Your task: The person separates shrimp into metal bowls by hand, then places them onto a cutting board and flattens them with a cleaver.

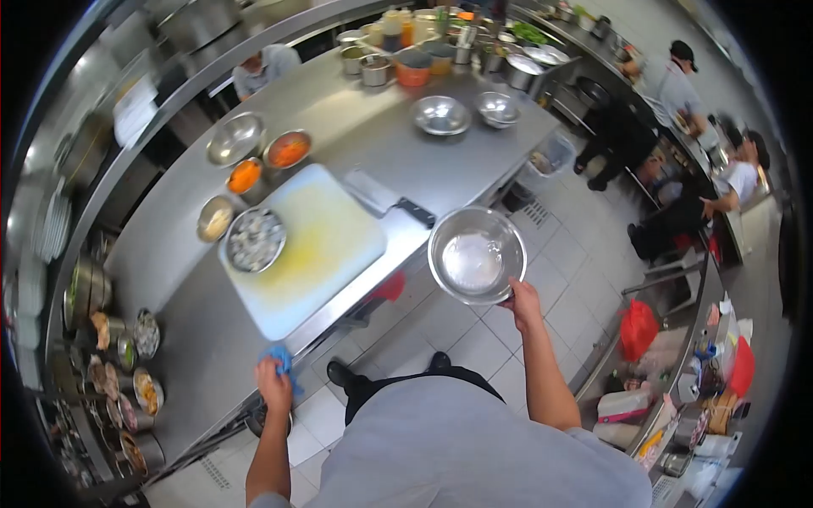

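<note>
My right hand [523,303] grips the rim of a shiny metal bowl [476,254], held over the floor just off the table's edge; no food shows inside it. My left hand [273,383] is closed on a blue cloth [279,360] at the table's front edge, near the corner of a white cutting board [330,237] with yellow stains. On the board's left side stands a bowl of greyish-white pieces [256,240], whose kind I cannot make out. A cleaver [373,193] with a black handle lies beyond the board, its handle towards the edge.
Behind the board stand bowls of orange shreds [289,150], orange pieces [245,176] and pale food [217,218], plus a metal bowl [236,140]. Two metal bowls [440,116] sit farther right. Co-workers [677,93] stand at the right counter. Ingredient pots [142,451] line the left.
</note>
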A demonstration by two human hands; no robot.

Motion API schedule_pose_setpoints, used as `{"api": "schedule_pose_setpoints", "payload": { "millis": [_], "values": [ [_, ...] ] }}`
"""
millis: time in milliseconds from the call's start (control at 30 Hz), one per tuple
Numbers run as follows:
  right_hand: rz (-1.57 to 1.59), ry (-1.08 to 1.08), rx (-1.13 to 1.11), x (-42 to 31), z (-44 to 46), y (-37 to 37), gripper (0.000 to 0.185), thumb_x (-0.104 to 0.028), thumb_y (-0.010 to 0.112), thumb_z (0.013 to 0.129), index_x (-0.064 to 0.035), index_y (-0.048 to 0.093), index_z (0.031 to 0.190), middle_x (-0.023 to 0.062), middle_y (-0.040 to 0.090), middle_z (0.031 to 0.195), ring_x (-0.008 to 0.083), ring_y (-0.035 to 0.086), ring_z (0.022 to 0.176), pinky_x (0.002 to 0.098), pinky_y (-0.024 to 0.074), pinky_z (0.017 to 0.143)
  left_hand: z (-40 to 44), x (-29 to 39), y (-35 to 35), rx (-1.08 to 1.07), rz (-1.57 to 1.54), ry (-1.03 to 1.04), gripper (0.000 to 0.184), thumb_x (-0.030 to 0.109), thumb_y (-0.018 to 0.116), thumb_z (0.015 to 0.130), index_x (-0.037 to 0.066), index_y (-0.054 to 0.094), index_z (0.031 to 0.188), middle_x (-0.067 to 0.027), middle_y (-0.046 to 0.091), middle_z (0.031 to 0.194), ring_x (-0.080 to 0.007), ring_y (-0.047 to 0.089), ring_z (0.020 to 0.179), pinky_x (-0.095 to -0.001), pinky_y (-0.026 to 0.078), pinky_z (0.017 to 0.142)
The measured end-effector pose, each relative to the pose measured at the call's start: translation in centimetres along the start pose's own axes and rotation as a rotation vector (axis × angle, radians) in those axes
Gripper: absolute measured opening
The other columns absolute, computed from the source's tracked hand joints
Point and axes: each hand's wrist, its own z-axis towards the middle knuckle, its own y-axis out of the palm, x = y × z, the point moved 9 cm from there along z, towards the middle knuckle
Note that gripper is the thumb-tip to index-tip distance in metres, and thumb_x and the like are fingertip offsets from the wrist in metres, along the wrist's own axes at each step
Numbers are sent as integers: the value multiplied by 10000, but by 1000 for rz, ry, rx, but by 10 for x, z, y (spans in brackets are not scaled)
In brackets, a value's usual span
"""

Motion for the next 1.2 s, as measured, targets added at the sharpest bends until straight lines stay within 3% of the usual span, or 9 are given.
{"api": "schedule_pose_setpoints", "payload": {
  "millis": [133, 367, 633, 800, 833, 933, 1067, 1133, 1200],
  "values": [
    [-16, 58, 123, 15, 18, -92, 322, -291, 599, 984, 20, 616, 1069, 135, 697, 938, 239, 703, 762, 389, 618, 695, -23, 40, 28, -161, -308, -203, 248, -46, 525, 735, 32, 626, 947, -175, 646, 1033, -345, 614, 1026, -432, 482, 913],
    [6, 211, 357, 67, 54, -224, 351, -272, 603, 959, 41, 568, 1113, 160, 685, 934, 280, 720, 702, 392, 636, 583, 96, 224, 103, -223, -786, -78, 315, -46, 484, 754, 18, 636, 1023, -133, 640, 1088, -238, 608, 1057, -338, 462, 958],
    [-124, 306, 577, 75, 47, -373, 352, -247, 607, 914, 36, 597, 1121, 164, 681, 936, 299, 732, 693, 374, 600, 509, 317, 438, 211, -132, -860, 281, 381, -26, 518, 770, 18, 631, 1131, -170, 623, 1124, -333, 596, 1092, -382, 451, 1007],
    [-387, 347, 714, 19, 68, -444, 337, -260, 577, 899, 54, 658, 989, 158, 679, 830, 291, 708, 568, 377, 560, 433, 387, 529, 319, -166, -618, 506, 450, 98, 629, 830, 45, 603, 1276, -183, 616, 1280, -414, 544, 1220, -477, 407, 1085],
    [-387, 357, 715, 6, 77, -443, 337, -260, 577, 899, 54, 658, 989, 158, 679, 830, 291, 708, 568, 377, 560, 433, 389, 527, 362, -232, -455, 519, 543, 201, 670, 856, 68, 558, 1370, -180, 544, 1422, -427, 465, 1331, -532, 322, 1157],
    [-585, 372, 757, -61, 142, -452, 380, -286, 546, 909, 66, 685, 881, 172, 685, 722, 273, 692, 523, 372, 555, 437, 376, 551, 363, -150, -140, 521, 603, 273, 679, 866, 80, 530, 1417, -171, 466, 1510, -422, 377, 1415, -573, 234, 1200],
    [-1071, 435, 613, -161, 292, -436, 430, -287, 509, 917, 65, 705, 766, 204, 703, 671, 292, 693, 532, 399, 562, 528, 381, 553, 372, -205, -134, 447, 609, 296, 684, 861, 108, 530, 1420, -123, 439, 1545, -409, 335, 1450, -580, 204, 1213],
    [-1237, 348, 525, -218, 384, -413, 346, -229, 559, 883, 57, 725, 783, 197, 716, 695, 298, 713, 595, 432, 563, 602, 383, 555, 370, -196, -115, 414, 599, 292, 682, 856, 115, 541, 1410, -109, 450, 1542, -401, 337, 1453, -570, 207, 1215],
    [-1407, 383, 454, -288, 448, -373, 225, -197, 632, 864, -47, 798, 838, 120, 775, 870, 270, 757, 910, 408, 568, 796, 385, 557, 374, -212, -88, 397, 587, 281, 680, 848, 110, 554, 1396, -107, 466, 1534, -389, 351, 1450, -552, 213, 1219]
  ]
}}
